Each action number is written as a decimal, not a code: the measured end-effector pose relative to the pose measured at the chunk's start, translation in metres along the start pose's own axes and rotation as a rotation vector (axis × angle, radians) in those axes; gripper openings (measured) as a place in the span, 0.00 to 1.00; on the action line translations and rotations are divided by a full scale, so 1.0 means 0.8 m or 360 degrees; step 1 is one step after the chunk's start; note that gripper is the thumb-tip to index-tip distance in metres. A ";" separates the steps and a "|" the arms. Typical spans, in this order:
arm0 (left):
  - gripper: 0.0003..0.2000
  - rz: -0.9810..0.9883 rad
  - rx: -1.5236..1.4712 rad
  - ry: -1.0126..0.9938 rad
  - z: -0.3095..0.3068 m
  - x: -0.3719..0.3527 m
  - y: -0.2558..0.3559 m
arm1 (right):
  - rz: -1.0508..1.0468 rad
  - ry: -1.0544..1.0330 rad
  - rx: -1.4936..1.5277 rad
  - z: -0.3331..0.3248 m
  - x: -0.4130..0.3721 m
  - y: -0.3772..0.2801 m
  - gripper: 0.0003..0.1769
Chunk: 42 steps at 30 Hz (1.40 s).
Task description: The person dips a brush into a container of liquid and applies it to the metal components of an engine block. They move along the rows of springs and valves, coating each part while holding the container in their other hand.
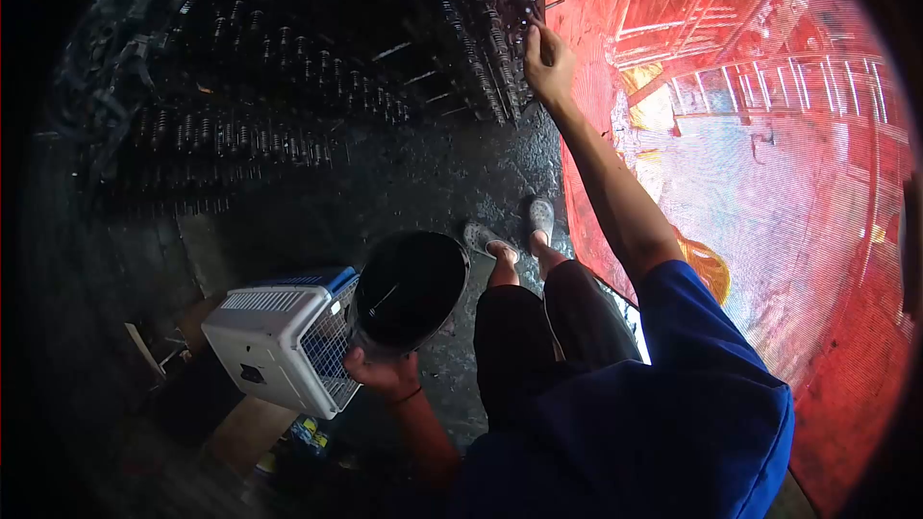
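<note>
My left hand (385,373) is closed on the lower side of a dark, round bucket (409,288). The bucket is tilted with its mouth towards me, and its inside is too dark to make out any contents. My right arm is stretched far forward. At its end, my right hand (550,65) has thumb and fingers drawn together in a pinch beside a row of hanging metal coil springs (486,14). What those fingertips hold, if anything, is too small and dark to tell.
More coil springs (303,62) hang in dark rows at the upper left. A white and blue pet carrier (264,346) with a wire door stands beside the bucket. Red mesh sheeting (817,259) borders my right side. The dark floor (385,168) looks wet around my shoes.
</note>
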<state>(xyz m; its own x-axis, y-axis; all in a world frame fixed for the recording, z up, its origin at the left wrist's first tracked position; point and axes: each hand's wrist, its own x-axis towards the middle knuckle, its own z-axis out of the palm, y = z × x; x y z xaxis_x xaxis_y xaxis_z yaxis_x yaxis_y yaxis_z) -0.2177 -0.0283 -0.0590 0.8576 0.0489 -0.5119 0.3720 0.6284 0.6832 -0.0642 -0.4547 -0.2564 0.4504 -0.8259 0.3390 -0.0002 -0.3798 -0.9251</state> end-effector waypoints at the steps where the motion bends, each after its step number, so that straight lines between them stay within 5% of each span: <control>1: 0.38 0.0003 -0.0006 0.0005 0.004 -0.001 -0.001 | -0.0004 -0.0007 0.0001 -0.003 -0.004 -0.001 0.16; 3: 0.42 0.0019 0.0006 0.0032 0.012 -0.002 -0.003 | 0.0307 -0.0073 -0.0006 -0.013 -0.018 -0.004 0.15; 10: 0.43 -0.0028 0.0043 0.0081 -0.006 -0.007 -0.008 | 0.0361 -0.0295 -0.0049 -0.008 -0.043 0.031 0.16; 14: 0.39 0.0006 0.0016 0.0059 -0.017 -0.010 -0.006 | 0.0533 -0.0113 0.0139 -0.032 -0.036 -0.010 0.17; 17: 0.39 0.0017 0.0004 0.0096 -0.014 -0.011 -0.005 | 0.0343 0.0038 0.0419 -0.031 -0.028 -0.045 0.16; 25: 0.37 0.0042 -0.0048 0.0047 -0.008 -0.009 -0.009 | 0.0299 -0.0216 -0.0093 -0.045 -0.013 -0.079 0.15; 33: 0.36 -0.0072 -0.0143 -0.0098 0.000 0.019 -0.040 | -0.0006 -0.0377 -0.0054 -0.016 -0.032 -0.042 0.17; 40: 0.36 -0.0167 -0.0137 -0.0283 0.012 0.084 -0.101 | 0.0711 -0.0706 0.0478 -0.156 -0.055 -0.220 0.14; 42: 0.35 -0.0270 -0.0181 -0.0382 0.023 0.105 -0.123 | 0.0510 -0.1014 0.0360 -0.193 -0.061 -0.245 0.17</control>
<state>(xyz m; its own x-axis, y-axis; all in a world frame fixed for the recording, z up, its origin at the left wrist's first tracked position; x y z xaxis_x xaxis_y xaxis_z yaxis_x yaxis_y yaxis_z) -0.1759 -0.1001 -0.1597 0.8512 -0.2399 -0.4668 0.4862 0.6954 0.5292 -0.2244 -0.4043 -0.0653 0.8892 -0.4543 -0.0545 -0.0658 -0.0091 -0.9978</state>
